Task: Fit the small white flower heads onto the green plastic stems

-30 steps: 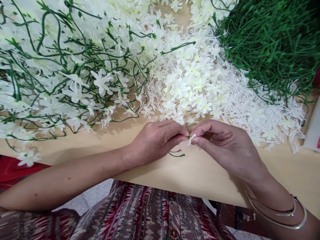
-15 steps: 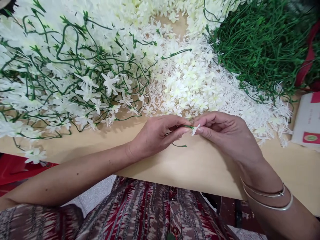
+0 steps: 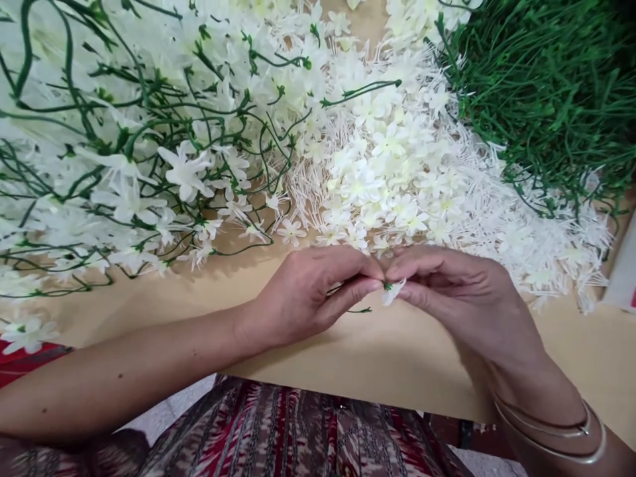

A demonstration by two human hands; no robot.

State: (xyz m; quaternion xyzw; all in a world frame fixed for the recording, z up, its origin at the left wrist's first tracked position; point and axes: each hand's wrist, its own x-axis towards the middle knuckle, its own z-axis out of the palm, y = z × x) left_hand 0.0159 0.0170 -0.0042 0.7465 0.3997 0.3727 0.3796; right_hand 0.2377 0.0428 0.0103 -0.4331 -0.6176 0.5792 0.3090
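Observation:
Thumb and fingers of my left hand (image 3: 318,291) pinch a thin green artificial flower stem (image 3: 361,310), whose lower end sticks out below the palm. At the stem's tip sits a white fabric flower (image 3: 394,291). My right hand (image 3: 457,298) is closed on the flower's edge, fingertips almost touching those of the left. Part of the blossom is hidden by the fingers. Just beyond both hands lies a heap of loose white petals (image 3: 387,172) with pale yellow centres and thin white threads.
Left of the loose petals is a pile of white flowers on green stems (image 3: 183,172). A mass of bare green stems (image 3: 556,86) lies at the back right. A white box (image 3: 623,265) stands at the right edge. The tan tabletop (image 3: 377,364) runs under my hands.
The view has shifted closer and a little left-down. My fingertips have come nearer together around the flower, which now sits tighter against the stem tip.

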